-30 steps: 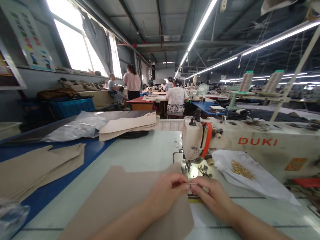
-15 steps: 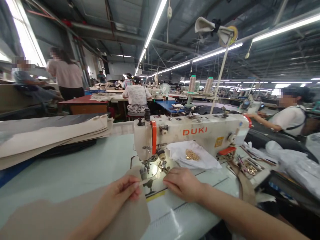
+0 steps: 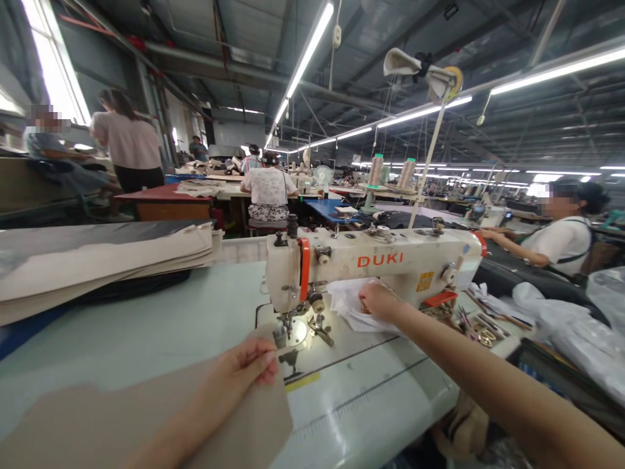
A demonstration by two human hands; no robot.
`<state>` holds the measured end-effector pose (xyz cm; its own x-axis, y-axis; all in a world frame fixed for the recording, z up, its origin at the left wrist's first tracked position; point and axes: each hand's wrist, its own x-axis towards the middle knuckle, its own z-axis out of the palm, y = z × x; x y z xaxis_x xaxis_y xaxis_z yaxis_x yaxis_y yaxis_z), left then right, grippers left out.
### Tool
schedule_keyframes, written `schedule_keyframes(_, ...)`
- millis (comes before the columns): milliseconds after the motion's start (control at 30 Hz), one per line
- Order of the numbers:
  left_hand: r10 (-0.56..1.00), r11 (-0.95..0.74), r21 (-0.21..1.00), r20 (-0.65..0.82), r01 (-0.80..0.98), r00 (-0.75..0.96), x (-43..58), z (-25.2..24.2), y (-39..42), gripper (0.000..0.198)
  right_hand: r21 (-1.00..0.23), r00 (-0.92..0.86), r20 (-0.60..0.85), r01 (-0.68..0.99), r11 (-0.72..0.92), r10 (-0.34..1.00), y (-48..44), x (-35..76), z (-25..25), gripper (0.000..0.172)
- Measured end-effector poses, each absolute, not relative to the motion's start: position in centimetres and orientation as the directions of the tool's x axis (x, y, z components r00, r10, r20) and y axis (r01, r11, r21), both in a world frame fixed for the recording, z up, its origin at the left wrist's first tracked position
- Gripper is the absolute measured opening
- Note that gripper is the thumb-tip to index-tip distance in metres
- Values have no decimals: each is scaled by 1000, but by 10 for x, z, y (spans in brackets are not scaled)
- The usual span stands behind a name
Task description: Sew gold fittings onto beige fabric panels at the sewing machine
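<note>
Pale green surface point(image 3: 146, 312) carries a DUKI sewing machine point(image 3: 371, 260). Left grip point(image 3: 247, 368) pinches a tan fabric panel point(image 3: 97, 410), holding its edge beside the presser foot point(image 3: 280, 337), seemingly to keep it steady. Right grip point(image 3: 378, 301), earlier beside that foot, now stretches onto a white cloth point(image 3: 349, 306), its closure hidden.
</note>
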<state>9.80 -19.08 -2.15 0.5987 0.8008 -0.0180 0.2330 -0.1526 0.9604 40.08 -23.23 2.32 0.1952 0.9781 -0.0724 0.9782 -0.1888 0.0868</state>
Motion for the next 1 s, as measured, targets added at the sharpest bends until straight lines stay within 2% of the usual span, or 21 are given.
schedule_keyframes(133, 803, -137, 964, -27, 228, 596, 100, -19, -193, 36, 168, 181, -150, 973, -155, 972, -233, 394, 26, 28)
schedule_keyframes(467, 810, -108, 969, -44, 222, 585, 102, -23, -192, 36, 267, 116, -139, 961, -75, 984, -231, 400, 25, 20)
schedule_keyframes(633, 814, -101, 968, -52, 230, 578, 103, -18, -195, 39, 278, 101, -136, 959, -60, 985, -227, 399, 26, 24)
schedule_keyframes(833, 808, -102, 974, -37, 203, 587, 102, -17, -197, 34, 266, 117, -99, 960, -87, 988, -219, 394, 22, 30)
schedule_keyframes(1000, 810, -78, 982, -38, 173, 585, 102, -18, -199, 30, 171, 113, 8, 979, -113, 994, -223, 395, 26, 16)
